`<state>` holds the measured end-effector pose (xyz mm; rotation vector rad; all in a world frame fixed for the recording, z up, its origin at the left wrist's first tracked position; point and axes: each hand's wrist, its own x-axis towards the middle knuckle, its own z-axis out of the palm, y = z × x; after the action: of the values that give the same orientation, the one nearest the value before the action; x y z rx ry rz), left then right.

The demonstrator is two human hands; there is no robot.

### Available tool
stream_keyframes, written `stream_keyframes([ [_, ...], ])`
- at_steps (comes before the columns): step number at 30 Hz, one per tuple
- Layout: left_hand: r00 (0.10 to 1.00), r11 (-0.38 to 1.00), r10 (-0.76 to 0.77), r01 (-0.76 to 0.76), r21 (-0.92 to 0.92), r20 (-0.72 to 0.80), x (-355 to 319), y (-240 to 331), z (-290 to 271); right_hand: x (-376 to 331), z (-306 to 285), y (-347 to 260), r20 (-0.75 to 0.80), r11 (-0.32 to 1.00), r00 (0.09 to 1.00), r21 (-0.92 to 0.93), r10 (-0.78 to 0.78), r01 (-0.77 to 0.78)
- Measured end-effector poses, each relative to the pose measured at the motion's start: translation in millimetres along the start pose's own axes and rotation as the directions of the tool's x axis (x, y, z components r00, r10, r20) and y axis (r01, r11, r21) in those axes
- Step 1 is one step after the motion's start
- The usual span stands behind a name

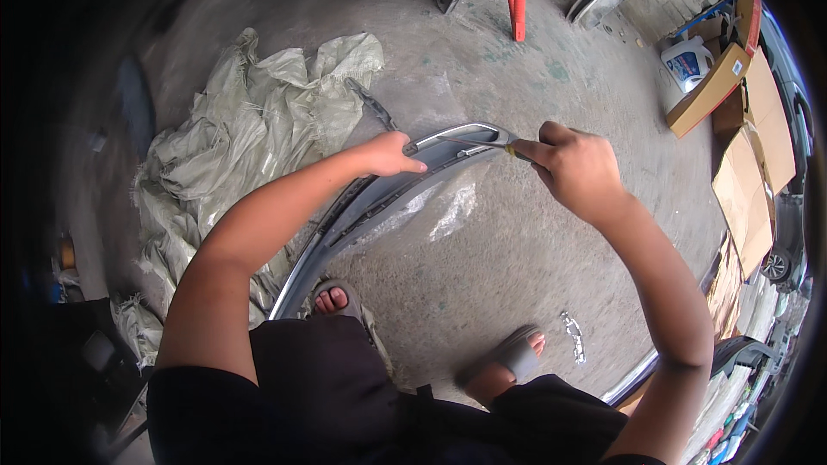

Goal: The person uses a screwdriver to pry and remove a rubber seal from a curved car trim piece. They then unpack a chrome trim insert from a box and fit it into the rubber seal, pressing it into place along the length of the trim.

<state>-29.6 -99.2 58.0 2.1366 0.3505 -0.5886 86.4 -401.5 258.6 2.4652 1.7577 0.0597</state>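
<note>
A long curved grey car trim panel [392, 191] with a shiny silver edge arcs from beside my legs out to its far tip between my hands. Near that tip, my left hand [389, 155] is closed round the panel, its thumb lying across the inner face. My right hand [579, 165] is wrapped round the yellowish handle of a thin tool [512, 149] that looks like a screwdriver. Its slim shaft points left along the panel's far end, by the silver edge. My right fingers hide most of the handle. Whether the tool's tip touches the panel, I cannot tell.
A crumpled pale woven sheet [250, 133] covers the concrete floor at left. Flattened cardboard [758, 155] and a white jug [687, 63] stand at right. A red-handled object [518, 17] lies at the far side. A small silvery scrap [573, 337] rests near my right sandal [519, 356].
</note>
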Motion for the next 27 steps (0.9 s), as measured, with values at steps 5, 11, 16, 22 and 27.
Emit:
stream_keyframes([
  [5, 0.998, 0.989, -0.002, 0.012, 0.145, -0.064, -5, 17, 8, 44, -26, 9, 0.182, 0.973, 0.966, -0.103, -0.184, 0.205],
  [11, 0.99, 0.982, 0.0, 0.026, 0.185, -0.143, -21, 36, 20, 114, -50, 30, 0.218, 0.797, 0.829, -0.235, -0.515, 0.557],
  [16, 0.985, 0.985, 0.026, 0.003, 0.17, -0.172, -35, 52, 28, 176, -51, 26, 0.375, 0.844, 0.798, -0.068, -0.472, 0.531],
  [22, 0.985, 0.99, 0.015, 0.009, 0.14, -0.17, -38, 54, 30, 212, -47, 21, 0.472, 0.918, 0.798, 0.067, -0.374, 0.39],
  [27, 0.984, 0.992, -0.014, 0.035, 0.121, -0.176, -35, 48, 26, 139, -52, 3, 0.371, 0.955, 0.89, -0.024, -0.265, 0.294],
])
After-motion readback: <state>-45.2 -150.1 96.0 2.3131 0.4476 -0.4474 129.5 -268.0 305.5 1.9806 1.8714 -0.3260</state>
